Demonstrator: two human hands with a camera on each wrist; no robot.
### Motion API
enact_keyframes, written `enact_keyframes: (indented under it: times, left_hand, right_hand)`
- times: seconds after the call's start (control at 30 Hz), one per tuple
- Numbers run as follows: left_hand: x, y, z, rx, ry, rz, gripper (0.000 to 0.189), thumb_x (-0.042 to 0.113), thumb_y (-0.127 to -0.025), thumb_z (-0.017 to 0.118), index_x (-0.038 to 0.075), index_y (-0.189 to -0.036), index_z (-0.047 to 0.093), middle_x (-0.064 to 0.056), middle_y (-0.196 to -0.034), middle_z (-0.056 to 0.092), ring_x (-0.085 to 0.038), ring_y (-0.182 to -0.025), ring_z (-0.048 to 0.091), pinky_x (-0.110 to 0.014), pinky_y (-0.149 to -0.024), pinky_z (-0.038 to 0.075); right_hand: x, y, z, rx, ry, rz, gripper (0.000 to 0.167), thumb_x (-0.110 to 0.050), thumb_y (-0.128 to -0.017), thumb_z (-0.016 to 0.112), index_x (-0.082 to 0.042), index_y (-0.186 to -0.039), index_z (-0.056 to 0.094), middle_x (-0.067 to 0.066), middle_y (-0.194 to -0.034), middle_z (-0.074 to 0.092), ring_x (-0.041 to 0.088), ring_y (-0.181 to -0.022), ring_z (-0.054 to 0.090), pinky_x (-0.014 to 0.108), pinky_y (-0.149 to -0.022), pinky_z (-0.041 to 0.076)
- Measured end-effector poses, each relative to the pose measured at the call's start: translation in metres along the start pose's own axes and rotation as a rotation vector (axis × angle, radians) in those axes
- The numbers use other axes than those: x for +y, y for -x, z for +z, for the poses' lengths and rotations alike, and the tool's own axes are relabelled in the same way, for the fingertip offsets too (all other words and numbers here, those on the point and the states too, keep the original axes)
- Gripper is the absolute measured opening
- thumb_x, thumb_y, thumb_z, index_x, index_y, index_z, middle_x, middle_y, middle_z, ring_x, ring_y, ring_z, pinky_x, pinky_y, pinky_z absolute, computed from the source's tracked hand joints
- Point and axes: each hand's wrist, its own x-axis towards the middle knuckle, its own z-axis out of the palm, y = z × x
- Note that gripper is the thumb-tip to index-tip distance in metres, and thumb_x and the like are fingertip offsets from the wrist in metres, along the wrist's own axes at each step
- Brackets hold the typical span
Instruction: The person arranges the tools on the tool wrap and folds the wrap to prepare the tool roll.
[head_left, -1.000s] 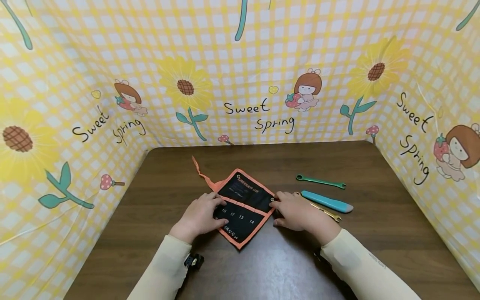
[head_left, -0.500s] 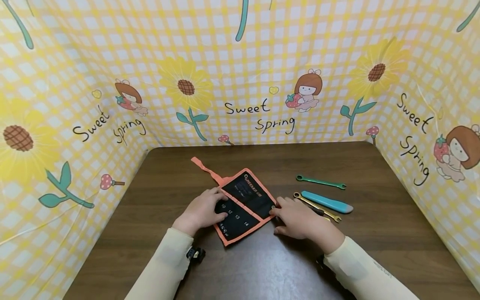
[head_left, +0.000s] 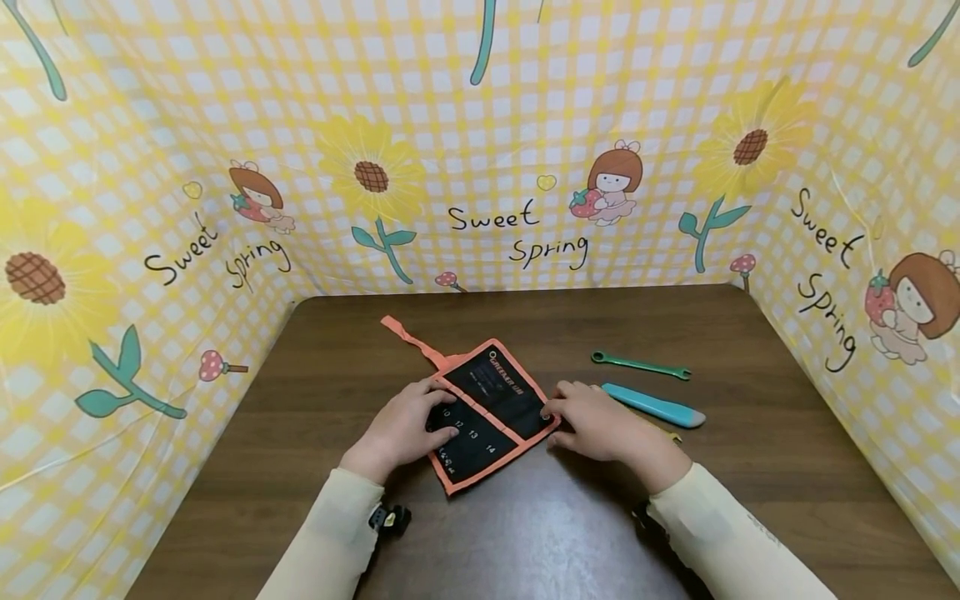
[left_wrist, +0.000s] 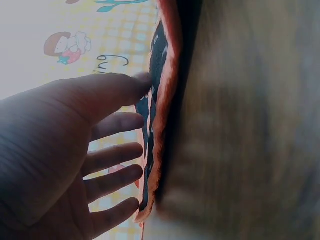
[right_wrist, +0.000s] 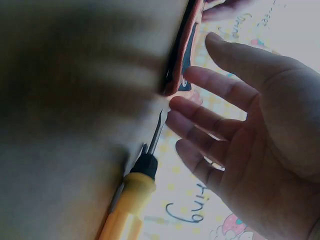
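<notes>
A black tool pouch [head_left: 504, 398] with orange edging and printed numbers lies flat and turned at an angle on the table. Its orange strap [head_left: 408, 336] trails toward the back left. My left hand [head_left: 392, 427] rests on the pouch's left edge; in the left wrist view its fingers are extended, with the thumb [left_wrist: 117, 90] at the pouch. At the right corner, by a metal eyelet, fingertips of my right hand [head_left: 600, 427] touch the pouch, the fingers only slightly bent. Beside that hand, a yellow-handled screwdriver [right_wrist: 137, 187] shows in the right wrist view.
A green wrench [head_left: 641, 365] lies at the back right of the brown table [head_left: 525, 550]. In front of it is a turquoise-handled tool [head_left: 655, 406]. My right hand mostly covers a gold wrench [head_left: 672, 435]. Patterned yellow cloth [head_left: 480, 150] walls the back and sides.
The pouch has turned clockwise under both hands, its near corner swinging left and its far corner right. During the last half second it has hardly moved; the right hand again covers most of the gold wrench.
</notes>
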Motion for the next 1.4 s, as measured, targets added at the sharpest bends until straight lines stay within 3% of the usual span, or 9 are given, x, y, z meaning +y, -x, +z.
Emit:
enact_keyframes:
  times: [0.17, 0.3, 0.43, 0.73, 1.07, 1.4]
  left_hand:
    - [0.006, 0.006, 0.001, 0.004, -0.039, -0.01, 0.065, 0.056, -0.085, 0.083, 0.018, -0.137, 0.069, -0.01, -0.151, 0.051, -0.031, -0.138, 0.047, -0.055, -0.111, 0.042]
    - [0.01, 0.01, 0.003, -0.012, -0.078, 0.001, 0.073, 0.062, -0.082, 0.083, 0.018, -0.139, 0.067, -0.009, -0.146, 0.053, -0.031, -0.134, 0.049, -0.058, -0.106, 0.044]
    - [0.013, 0.013, 0.004, -0.011, -0.097, 0.023, 0.076, 0.062, -0.081, 0.084, 0.018, -0.14, 0.067, -0.007, -0.14, 0.057, -0.03, -0.128, 0.053, -0.057, -0.102, 0.047]
    - [0.01, 0.013, 0.003, -0.003, -0.045, 0.029, 0.07, 0.055, -0.08, 0.086, 0.02, -0.137, 0.069, -0.007, -0.143, 0.056, -0.03, -0.129, 0.054, -0.059, -0.104, 0.045]
    - [0.008, 0.012, 0.006, -0.02, -0.023, 0.023, 0.063, 0.05, -0.083, 0.084, 0.022, -0.137, 0.068, -0.004, -0.147, 0.054, -0.027, -0.129, 0.056, -0.053, -0.107, 0.046]
    - [0.007, 0.01, 0.006, -0.035, 0.009, 0.021, 0.059, 0.043, -0.085, 0.082, 0.023, -0.139, 0.067, -0.003, -0.152, 0.052, -0.03, -0.132, 0.056, -0.055, -0.109, 0.044]
  right_hand:
    - [0.006, -0.011, -0.003, 0.015, -0.012, 0.004, 0.035, -0.03, -0.101, 0.073, -0.014, -0.132, 0.072, 0.003, -0.111, 0.06, 0.022, -0.095, 0.057, 0.042, -0.078, 0.042]
    - [0.005, -0.022, -0.004, -0.009, -0.038, -0.012, 0.032, -0.018, -0.105, 0.066, -0.011, -0.136, 0.07, 0.009, -0.136, 0.061, 0.03, -0.124, 0.059, 0.053, -0.098, 0.047]
    - [0.001, -0.028, -0.003, -0.067, -0.057, -0.018, 0.031, -0.011, -0.105, 0.064, -0.011, -0.136, 0.07, 0.012, -0.146, 0.056, 0.033, -0.135, 0.054, 0.057, -0.107, 0.044]
    - [-0.003, -0.028, 0.003, -0.086, -0.06, -0.066, 0.029, 0.004, -0.099, 0.065, -0.007, -0.124, 0.076, 0.013, -0.134, 0.058, 0.03, -0.123, 0.058, 0.044, -0.102, 0.05]
    - [-0.018, -0.02, 0.009, -0.083, -0.011, -0.069, 0.029, -0.006, -0.09, 0.081, -0.01, -0.119, 0.078, 0.01, -0.122, 0.057, 0.026, -0.109, 0.057, 0.042, -0.095, 0.051]
    - [-0.032, -0.01, 0.006, -0.093, -0.032, -0.062, 0.029, -0.016, -0.087, 0.087, -0.014, -0.115, 0.078, 0.007, -0.114, 0.055, 0.021, -0.1, 0.055, 0.04, -0.088, 0.052]
